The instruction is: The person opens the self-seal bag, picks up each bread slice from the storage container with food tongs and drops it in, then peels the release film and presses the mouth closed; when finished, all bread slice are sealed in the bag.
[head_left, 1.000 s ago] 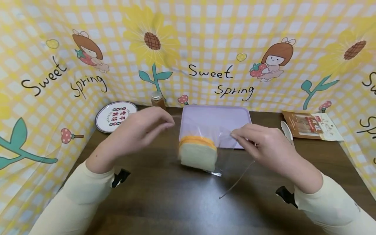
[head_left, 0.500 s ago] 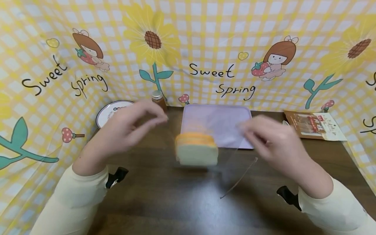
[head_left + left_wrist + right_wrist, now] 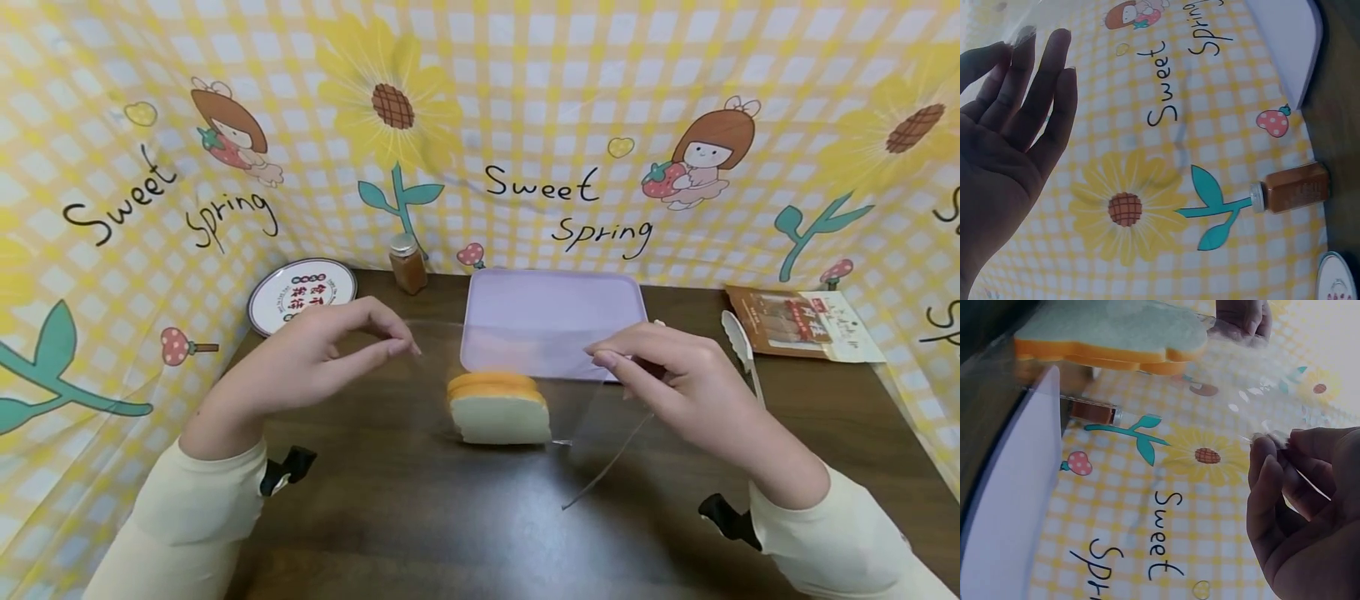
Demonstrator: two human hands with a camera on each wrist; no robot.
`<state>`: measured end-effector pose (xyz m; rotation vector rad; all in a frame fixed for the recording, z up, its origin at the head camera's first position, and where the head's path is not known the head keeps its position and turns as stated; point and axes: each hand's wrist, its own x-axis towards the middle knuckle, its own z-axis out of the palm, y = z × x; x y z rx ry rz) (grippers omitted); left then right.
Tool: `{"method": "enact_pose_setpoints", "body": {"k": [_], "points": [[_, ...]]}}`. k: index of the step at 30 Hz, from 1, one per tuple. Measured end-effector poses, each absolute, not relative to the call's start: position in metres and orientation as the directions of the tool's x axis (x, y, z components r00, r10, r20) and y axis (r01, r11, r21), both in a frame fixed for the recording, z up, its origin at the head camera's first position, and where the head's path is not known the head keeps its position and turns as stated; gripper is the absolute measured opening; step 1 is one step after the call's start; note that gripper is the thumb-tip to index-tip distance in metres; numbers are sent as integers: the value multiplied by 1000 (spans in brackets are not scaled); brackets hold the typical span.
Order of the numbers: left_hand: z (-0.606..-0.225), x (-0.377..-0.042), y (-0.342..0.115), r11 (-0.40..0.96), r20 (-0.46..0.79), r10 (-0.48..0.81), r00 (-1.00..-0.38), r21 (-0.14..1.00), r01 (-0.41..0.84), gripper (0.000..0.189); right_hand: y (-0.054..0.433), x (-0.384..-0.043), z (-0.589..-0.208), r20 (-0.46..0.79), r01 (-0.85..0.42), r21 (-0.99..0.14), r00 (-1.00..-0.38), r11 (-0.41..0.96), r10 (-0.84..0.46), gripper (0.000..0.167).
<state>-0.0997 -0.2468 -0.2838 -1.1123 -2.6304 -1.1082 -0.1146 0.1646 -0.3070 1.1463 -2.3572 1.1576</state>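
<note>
Slices of bread (image 3: 500,419) with orange crust sit low in a clear plastic bag (image 3: 573,400), just above or on the dark table; contact is hard to tell. My left hand (image 3: 330,358) pinches the bag's upper left edge between thumb and fingertips. At the upper right edge my right hand (image 3: 667,375) pinches the film, as the right wrist view shows at its fingertips (image 3: 1264,447). The film stretches between both hands, its top edge faint. A thin brown tie (image 3: 606,468) lies on the table below the right hand.
Behind the bag lies a lilac tray (image 3: 555,296). A jar of brown contents (image 3: 408,271) and a white plate with red print (image 3: 273,279) stand back left. Back right are white-headed tongs (image 3: 738,337) and a brown food packet (image 3: 795,321). Checked cloth (image 3: 540,92) encloses the table.
The bread bobs up, then drops lower and sits more level. My left hand shifts left and down; my right hand swings out to the right and comes back. The tie stays put.
</note>
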Motion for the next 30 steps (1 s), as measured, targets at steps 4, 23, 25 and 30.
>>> {"method": "enact_pose_setpoints", "body": {"k": [4,23,25,30], "points": [[-293,-103,-247,452,356,580,-733,608,653,25,164,-117,-313,520,-727,-587,-676,355,-522,31],[-323,-113,-221,500,415,361,-835,670,549,17,146,-127,-328,603,-741,-591,-668,318,-436,25],[-324,-115,-216,507,446,336,-830,657,558,15,145,-128,-329,616,-750,-585,-659,310,-432,23],[-327,-117,-209,525,494,312,-811,622,581,12,144,-129,-330,603,-739,-592,-671,322,-431,19]]}}
